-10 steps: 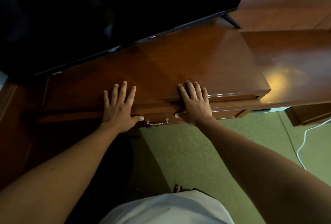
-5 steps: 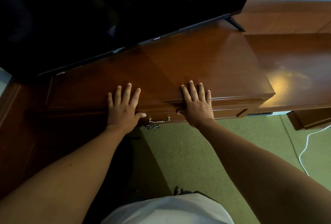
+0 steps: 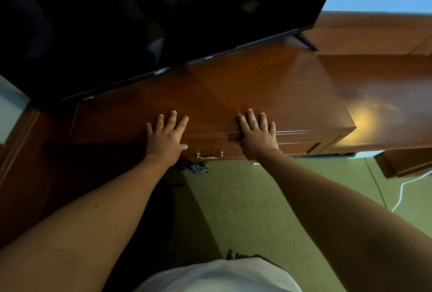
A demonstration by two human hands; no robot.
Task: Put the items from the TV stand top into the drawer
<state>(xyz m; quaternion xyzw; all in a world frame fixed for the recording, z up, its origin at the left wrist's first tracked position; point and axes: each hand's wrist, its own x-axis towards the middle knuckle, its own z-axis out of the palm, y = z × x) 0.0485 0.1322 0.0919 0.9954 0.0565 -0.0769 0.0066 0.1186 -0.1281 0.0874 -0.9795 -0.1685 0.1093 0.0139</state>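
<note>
We press our left hand (image 3: 166, 140) and right hand (image 3: 256, 135), fingers straight and spread, on the TV stand surface (image 3: 233, 95) above the drawer (image 3: 268, 149).

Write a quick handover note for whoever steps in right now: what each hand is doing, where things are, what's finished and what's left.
Left hand: flat on the front edge of the TV stand top, fingers straight, thumb at the drawer front.
Right hand: the same, right of the brass handle.
Drawer looks pushed in, or nearly.
No loose items show on the top, only the TV.
Left: confirm the drawer is fully closed.
</note>
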